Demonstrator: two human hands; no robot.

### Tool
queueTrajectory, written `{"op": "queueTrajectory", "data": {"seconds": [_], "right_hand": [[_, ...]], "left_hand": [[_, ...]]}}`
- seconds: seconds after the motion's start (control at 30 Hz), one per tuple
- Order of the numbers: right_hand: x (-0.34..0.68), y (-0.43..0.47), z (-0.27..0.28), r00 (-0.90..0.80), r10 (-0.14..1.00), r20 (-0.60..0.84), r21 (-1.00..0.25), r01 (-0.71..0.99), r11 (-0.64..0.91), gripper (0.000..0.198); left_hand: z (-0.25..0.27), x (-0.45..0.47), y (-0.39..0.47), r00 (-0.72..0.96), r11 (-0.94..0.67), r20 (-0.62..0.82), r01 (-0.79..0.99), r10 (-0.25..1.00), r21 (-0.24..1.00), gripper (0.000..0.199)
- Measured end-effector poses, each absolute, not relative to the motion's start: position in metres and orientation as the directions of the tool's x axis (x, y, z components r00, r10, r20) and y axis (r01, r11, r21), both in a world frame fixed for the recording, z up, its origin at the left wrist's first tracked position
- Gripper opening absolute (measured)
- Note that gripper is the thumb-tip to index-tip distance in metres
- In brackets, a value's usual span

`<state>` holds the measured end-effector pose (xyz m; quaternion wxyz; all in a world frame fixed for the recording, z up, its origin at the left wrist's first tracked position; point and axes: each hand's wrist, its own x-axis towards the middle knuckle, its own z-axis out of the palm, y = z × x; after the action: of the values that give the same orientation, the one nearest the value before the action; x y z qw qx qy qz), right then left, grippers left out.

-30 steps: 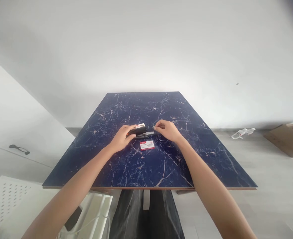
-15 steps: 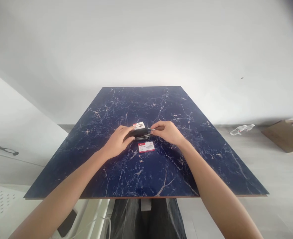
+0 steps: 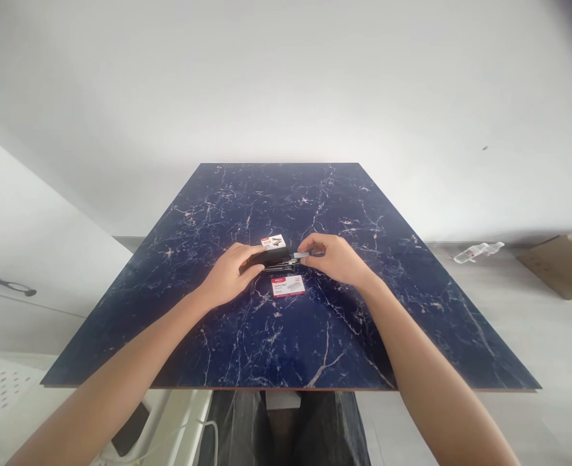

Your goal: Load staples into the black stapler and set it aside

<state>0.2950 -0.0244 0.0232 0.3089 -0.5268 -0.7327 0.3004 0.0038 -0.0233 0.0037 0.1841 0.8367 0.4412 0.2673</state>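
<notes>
A black stapler [image 3: 272, 257] lies on the dark blue marbled table, its upper part lifted a little from the metal base. My left hand [image 3: 232, 270] is closed round its left end, fingers over the top and thumb along the near side. At the stapler's right end, my right hand [image 3: 332, 255] pinches a small silver strip of staples [image 3: 299, 256] between thumb and fingers. The strip's left end meets the stapler's front; whether it sits inside cannot be made out. A red-and-white staple box [image 3: 288, 286] lies just in front, and a small white box [image 3: 273, 242] stands behind.
The table [image 3: 286, 349] has its near edge by my legs and its far edge by a white wall. On the floor to the right are a cardboard box [image 3: 558, 265] and a clear plastic item [image 3: 479, 252]. A white cabinet with a dark handle [image 3: 10, 287] is at the left.
My right hand has shifted slightly right, and more of the silver strip shows between its fingers and the stapler. My left hand keeps its hold. The view has shifted slightly.
</notes>
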Motion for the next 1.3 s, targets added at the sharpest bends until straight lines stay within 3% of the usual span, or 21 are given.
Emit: {"op": "queueTrajectory", "data": {"seconds": [0.27, 0.73, 1.0, 1.3], "right_hand": [[0.2907, -0.0254, 0.0208, -0.318, 0.941, 0.116, -0.756, 0.586, 0.291, 0.027], [0.2903, -0.0258, 0.0198, -0.345, 0.933, 0.103, -0.709, 0.633, 0.312, 0.027], [0.2936, -0.0273, 0.0265, -0.306, 0.941, 0.146, -0.706, 0.634, 0.316, 0.017], [0.2903, -0.0256, 0.0187, -0.391, 0.898, 0.199, -0.551, 0.713, 0.433, 0.014]], "left_hand": [[0.006, 0.0045, -0.0237, 0.472, -0.537, 0.267, 0.657, 0.84, 0.529, 0.041], [0.0062, 0.0036, -0.0238, 0.484, -0.548, 0.268, 0.653, 0.833, 0.524, 0.041], [0.0082, 0.0043, -0.024, 0.482, -0.547, 0.269, 0.656, 0.834, 0.521, 0.041], [0.0083, 0.0035, -0.0244, 0.479, -0.526, 0.238, 0.666, 0.845, 0.529, 0.043]]}}
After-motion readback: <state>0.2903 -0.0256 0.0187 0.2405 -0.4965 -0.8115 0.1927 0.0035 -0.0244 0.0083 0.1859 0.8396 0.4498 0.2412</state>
